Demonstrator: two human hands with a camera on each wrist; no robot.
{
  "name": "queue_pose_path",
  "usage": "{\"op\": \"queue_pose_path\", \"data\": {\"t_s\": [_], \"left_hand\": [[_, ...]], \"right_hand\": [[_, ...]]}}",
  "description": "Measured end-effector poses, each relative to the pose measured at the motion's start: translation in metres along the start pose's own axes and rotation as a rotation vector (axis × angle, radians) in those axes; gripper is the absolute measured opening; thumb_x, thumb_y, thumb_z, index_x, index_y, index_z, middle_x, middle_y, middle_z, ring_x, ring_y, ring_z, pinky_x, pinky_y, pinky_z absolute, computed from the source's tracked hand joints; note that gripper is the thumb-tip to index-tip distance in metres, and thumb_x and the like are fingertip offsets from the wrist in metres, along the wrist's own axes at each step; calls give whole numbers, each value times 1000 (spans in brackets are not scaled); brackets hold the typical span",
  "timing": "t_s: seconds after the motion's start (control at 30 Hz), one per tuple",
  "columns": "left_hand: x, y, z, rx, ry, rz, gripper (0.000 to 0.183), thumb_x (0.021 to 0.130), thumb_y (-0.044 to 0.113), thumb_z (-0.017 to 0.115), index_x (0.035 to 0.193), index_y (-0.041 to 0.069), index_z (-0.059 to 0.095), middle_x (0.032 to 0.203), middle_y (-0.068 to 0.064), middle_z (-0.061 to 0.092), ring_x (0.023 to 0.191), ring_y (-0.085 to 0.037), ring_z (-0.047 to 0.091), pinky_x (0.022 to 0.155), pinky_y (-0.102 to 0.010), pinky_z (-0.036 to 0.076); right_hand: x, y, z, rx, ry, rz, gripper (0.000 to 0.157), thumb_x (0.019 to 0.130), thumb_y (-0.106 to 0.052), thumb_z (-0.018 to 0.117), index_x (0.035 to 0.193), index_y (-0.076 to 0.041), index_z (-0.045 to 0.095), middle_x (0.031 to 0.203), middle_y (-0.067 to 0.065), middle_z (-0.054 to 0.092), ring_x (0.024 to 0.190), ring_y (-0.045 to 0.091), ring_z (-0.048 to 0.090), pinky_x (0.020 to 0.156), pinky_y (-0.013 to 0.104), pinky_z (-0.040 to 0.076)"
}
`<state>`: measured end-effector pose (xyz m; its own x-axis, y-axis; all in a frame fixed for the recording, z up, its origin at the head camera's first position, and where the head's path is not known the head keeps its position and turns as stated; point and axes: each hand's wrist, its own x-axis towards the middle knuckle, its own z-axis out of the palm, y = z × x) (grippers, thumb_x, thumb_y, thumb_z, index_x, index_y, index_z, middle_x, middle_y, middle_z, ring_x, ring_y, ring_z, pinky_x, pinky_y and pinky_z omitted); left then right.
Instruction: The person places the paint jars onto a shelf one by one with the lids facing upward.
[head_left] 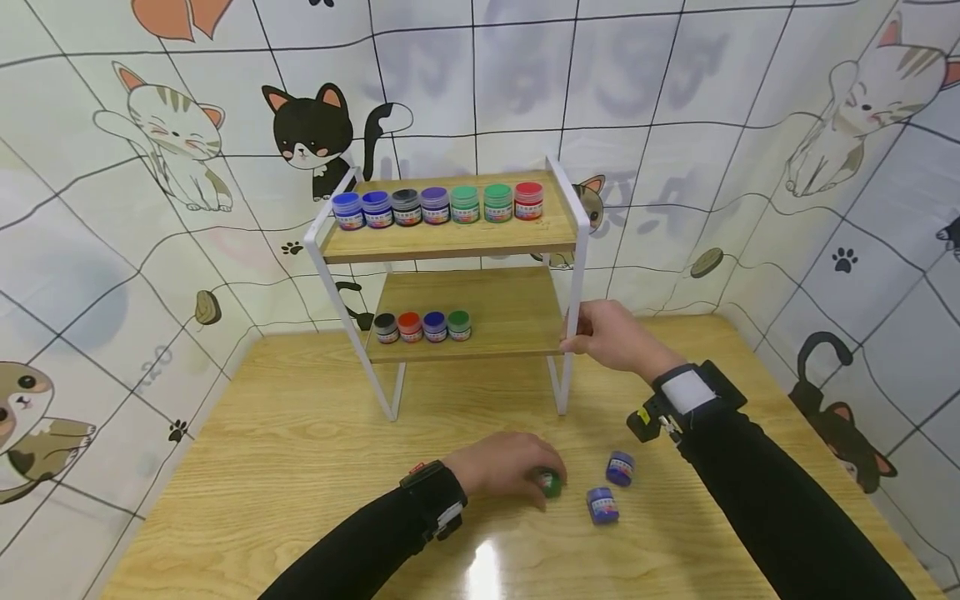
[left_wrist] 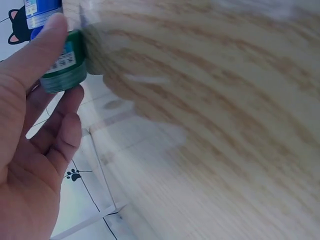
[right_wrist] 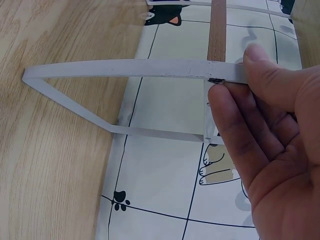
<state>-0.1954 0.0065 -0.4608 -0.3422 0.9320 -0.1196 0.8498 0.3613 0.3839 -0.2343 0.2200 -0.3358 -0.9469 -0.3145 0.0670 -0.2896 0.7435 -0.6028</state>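
Note:
My left hand [head_left: 504, 468] holds a small green paint jar [head_left: 551, 482] low at the table, with the thumb on one side and the fingers on the other in the left wrist view. Just right of it, two purple-blue paint jars [head_left: 603, 506] lie on the wood; a blue jar [left_wrist: 41, 12] also shows beyond my thumb in the left wrist view. My right hand [head_left: 617, 335] pinches the right front leg of a two-tier shelf rack [head_left: 450, 243]. In the right wrist view, the thumb and fingers meet around its white metal frame [right_wrist: 150, 68].
Along the top board stands a row of several jars, from blue jars [head_left: 348, 211] to a red jar [head_left: 528, 201]. Several more, including a black jar [head_left: 386, 327], stand on the lower board's left half. Cat-print sheeting [head_left: 675, 167] rises behind the table [head_left: 247, 467].

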Motion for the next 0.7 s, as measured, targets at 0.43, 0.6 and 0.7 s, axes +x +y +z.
{"op": "queue_pose_path", "data": {"t_s": [0.43, 0.6, 0.7], "left_hand": [[1, -3, 4, 1, 27, -36, 34, 87, 26, 73, 119, 25, 65, 114, 14, 69, 102, 5, 61, 90, -13, 47], [0, -4, 3, -54, 25, -70, 31, 86, 30, 74, 114, 27, 61, 106, 16, 68, 92, 7, 58, 83, -13, 47], [0, -5, 2, -77, 21, -70, 30, 88, 30, 72, 115, 26, 61, 107, 15, 68, 93, 7, 58, 84, -12, 47]], "right_hand": [[1, 0, 0, 1, 0, -9, 8, 90, -11, 70, 94, -6, 66, 87, 7, 70, 82, 20, 65, 75, 37, 55], [1, 0, 0, 2, 0, -8, 8, 90, -11, 70, 95, -6, 66, 88, 8, 70, 82, 20, 66, 75, 37, 55], [0, 1, 1, -3, 2, -8, 8, 90, -11, 70, 94, -6, 66, 88, 8, 70, 82, 20, 65, 75, 36, 55]]}}
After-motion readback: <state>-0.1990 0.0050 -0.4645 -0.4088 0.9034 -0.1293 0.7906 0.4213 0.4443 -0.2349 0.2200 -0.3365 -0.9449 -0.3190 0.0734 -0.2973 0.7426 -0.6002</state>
